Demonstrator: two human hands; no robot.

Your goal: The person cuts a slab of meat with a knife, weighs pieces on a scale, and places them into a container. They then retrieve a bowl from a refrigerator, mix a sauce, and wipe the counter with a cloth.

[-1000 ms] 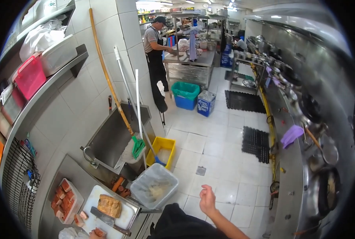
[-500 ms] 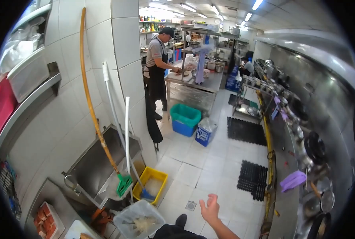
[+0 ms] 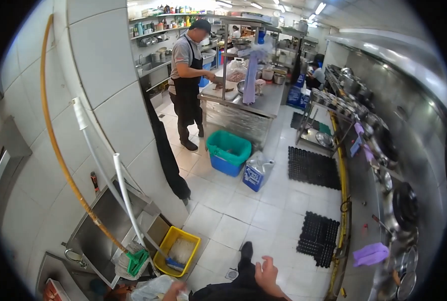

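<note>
My right hand is raised at the bottom, over the white floor tiles. It holds nothing; its fingers are loosely bent and stand apart. At the bottom edge my left hand is small and blurred, its fingers partly cut off. It is right beside a translucent plastic tub, overlapping its right side in this view. I cannot tell whether it grips the tub. Just beyond stands a yellow bucket with cloudy water and a blue brush head in it. My dark shoe is stepping forward on the tiles.
On the left, a green-headed broom and white-handled poles lean by a steel sink. A person cuts food at a steel table. A lined bin and a blue jug stand ahead. Black mats line the right-hand range.
The view has moved forward and turned. The tub has slid down and left, mostly out of frame. My left hand has come into view; my right hand stays raised and empty.
</note>
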